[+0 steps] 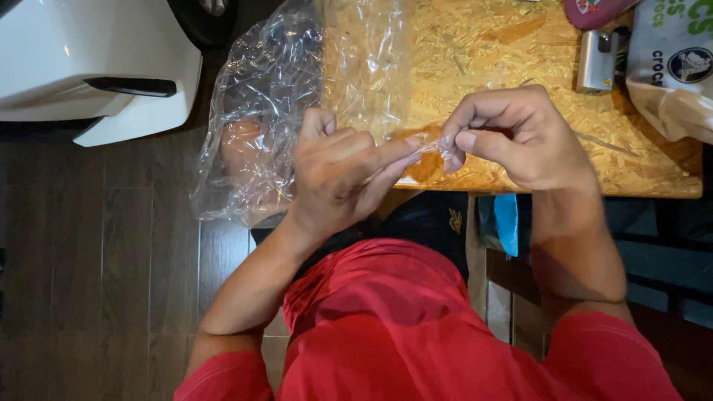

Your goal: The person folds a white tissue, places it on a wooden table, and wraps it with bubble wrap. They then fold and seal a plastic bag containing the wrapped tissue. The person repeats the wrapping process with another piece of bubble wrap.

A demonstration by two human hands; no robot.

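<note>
A clear plastic bag (282, 96) lies crumpled across the near left corner of a chipboard table (505, 52), with much of its bulk hanging off the table's left edge above the dark wooden floor (96, 252). Its near edge is drawn out into a thin strip that runs between the two hands. The left hand (338, 174) is closed into a loose fist, its thumb and forefinger pinching that strip of film, fingertips pointing to the right. The right hand (512, 137) is curled shut as well, its thumb and forefinger nipping the same edge just beside the left fingertips, so the two pinches nearly touch above the table's front edge. At the far right of the table sits a small metal block (594, 63) and, just beside it, a white printed bag (672, 67); a dark red object (594, 11) shows at the top edge. A white moulded body (89, 67) stands on the floor at the upper left. The person wears a red shirt (401, 334), and something blue (506, 219) shows under the table
</note>
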